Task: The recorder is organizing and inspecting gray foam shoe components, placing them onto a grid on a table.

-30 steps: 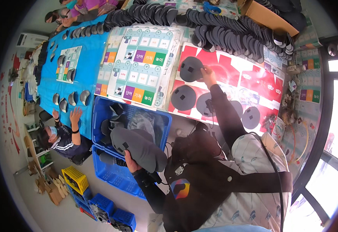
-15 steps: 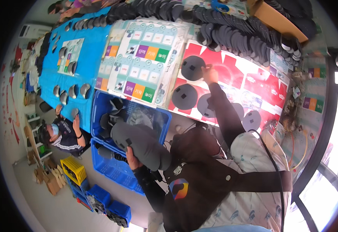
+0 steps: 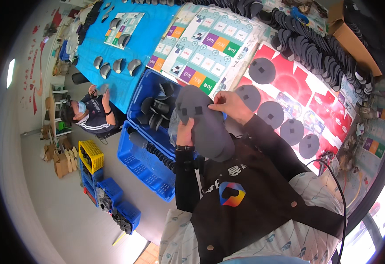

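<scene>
In front of my chest my left hand (image 3: pixel 185 133) is closed around a fanned stack of dark grey round pads (image 3: pixel 210 130), with its fingertips showing at the near left edge. Small black squares show on the upper pads. My right hand (image 3: pixel 233 105) has thumb and forefinger pinched at the right edge of the stack, on what looks like one pad's rim. Beyond it, on a red and white printed sheet (image 3: pixel 289 83), several similar grey pads (image 3: pixel 270 115) lie in a curved row, each with a black square.
Left of the stack are blue crates (image 3: pixel 146 169), one holding dark curved pieces (image 3: pixel 157 105). Printed card sheets (image 3: pixel 205 48) lie beside a blue-covered table (image 3: pixel 86 53), where a masked person (image 3: pixel 93 114) works. Rows of dark curved pieces (image 3: pixel 307 53) and a cardboard box (image 3: pixel 351 39) line the far edge.
My right hand has left the far pad on the red sheet and come back to the stack. My left hand has brought the stack up and right. The view has shifted.
</scene>
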### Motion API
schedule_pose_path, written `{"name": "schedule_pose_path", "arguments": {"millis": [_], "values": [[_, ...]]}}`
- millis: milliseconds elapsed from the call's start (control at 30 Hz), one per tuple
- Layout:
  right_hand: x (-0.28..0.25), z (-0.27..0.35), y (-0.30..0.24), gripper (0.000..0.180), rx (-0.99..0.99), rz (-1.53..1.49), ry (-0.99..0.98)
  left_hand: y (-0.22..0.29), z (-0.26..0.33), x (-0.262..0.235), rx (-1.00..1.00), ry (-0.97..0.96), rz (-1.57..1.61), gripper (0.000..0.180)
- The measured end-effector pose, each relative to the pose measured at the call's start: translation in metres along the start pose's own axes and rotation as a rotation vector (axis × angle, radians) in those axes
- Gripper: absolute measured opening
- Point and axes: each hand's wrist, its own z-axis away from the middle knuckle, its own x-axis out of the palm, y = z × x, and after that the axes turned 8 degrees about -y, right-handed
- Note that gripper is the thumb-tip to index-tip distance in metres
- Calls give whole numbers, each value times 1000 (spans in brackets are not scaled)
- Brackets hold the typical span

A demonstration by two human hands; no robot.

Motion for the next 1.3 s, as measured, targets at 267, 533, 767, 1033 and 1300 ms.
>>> {"name": "schedule_pose_path", "arguments": {"millis": [267, 533, 767, 1033, 1300], "values": [[8, 18, 1, 33, -96, 8, 203, -4, 5, 7, -11, -76, 20, 35], [23, 26, 13, 23, -392, 561, 554, -13, 11, 5, -1, -99, -4, 41], [-7, 26, 32, 19, -400, 507, 777, -30, 3, -18, -79, 131, -313, 41], [-232, 89, 168, 21, -263, 336, 1135, -19, 15, -21, -140, -24, 57, 55], [-294, 115, 194, 15, -21, -111, 1135, -20, 28, -20, -179, 20, 127, 60]]}}
